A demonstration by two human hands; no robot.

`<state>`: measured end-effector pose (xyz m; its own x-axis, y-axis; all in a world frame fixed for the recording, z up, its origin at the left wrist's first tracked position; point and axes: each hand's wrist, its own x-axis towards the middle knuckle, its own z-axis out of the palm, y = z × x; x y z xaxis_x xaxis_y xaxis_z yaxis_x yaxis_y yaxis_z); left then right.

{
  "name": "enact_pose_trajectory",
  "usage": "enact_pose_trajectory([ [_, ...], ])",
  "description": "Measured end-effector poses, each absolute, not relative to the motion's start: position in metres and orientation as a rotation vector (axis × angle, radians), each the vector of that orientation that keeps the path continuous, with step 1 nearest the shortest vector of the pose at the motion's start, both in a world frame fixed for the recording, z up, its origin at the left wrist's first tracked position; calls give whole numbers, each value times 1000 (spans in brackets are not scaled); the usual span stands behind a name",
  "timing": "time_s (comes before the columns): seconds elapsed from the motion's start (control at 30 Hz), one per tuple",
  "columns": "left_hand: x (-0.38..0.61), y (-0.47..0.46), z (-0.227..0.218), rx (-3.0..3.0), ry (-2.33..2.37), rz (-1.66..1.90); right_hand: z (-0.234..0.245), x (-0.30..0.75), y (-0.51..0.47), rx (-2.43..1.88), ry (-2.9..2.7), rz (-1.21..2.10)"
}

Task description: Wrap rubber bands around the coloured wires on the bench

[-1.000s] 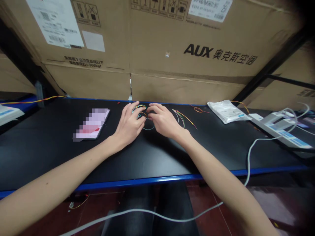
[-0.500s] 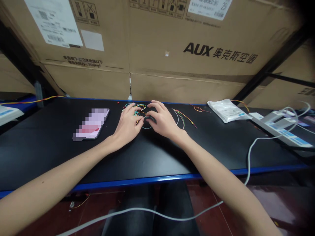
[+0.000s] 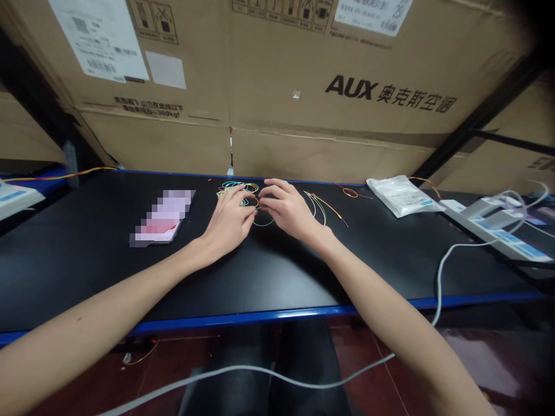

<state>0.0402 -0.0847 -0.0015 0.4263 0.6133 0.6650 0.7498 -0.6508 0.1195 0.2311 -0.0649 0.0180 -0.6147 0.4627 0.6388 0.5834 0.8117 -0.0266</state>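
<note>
My left hand (image 3: 232, 216) is closed, thumb and fingertips pinching a thin wire by the coil. Facing it, my right hand (image 3: 288, 208) has its thumb and index finger together at the same wire, the other fingers loosely curled. The fingertips hide the wire's ends. A coiled bundle of thin coloured wires (image 3: 241, 186), teal, yellow and red among them, lies partly under the left fingers. From between the hands a teal wire (image 3: 263, 225) loops down towards the tabletop. Several straighter wires (image 3: 328, 206), white, green and yellow-orange, stick out behind my right hand.
A phone (image 3: 167, 216) lies left on the black tabletop (image 3: 269, 277). At the back right are a small orange wire loop (image 3: 350, 192) and a white plastic packet (image 3: 401, 196). White power strips (image 3: 494, 231) and a pale cable (image 3: 439, 277) run along the right. A large carton (image 3: 277, 110) stands behind.
My fingertips have shifted slightly at the wire, and the dark gap under my right fingers has narrowed. The view has moved a little; the phone, packet and other wires have stayed put.
</note>
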Motion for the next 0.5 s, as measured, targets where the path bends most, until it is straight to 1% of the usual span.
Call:
enact_pose_trajectory([
  [0.17,42,-88,1,-2410,-1176,-986,21,230,-66,-734,-2373,-322],
  [0.37,43,-90,2,-2376,-1153,-950,17,230,-66,-770,-2380,-278],
  [0.5,43,-89,0,-2369,-1181,-1008,18,228,-67,-837,-2322,-282],
])
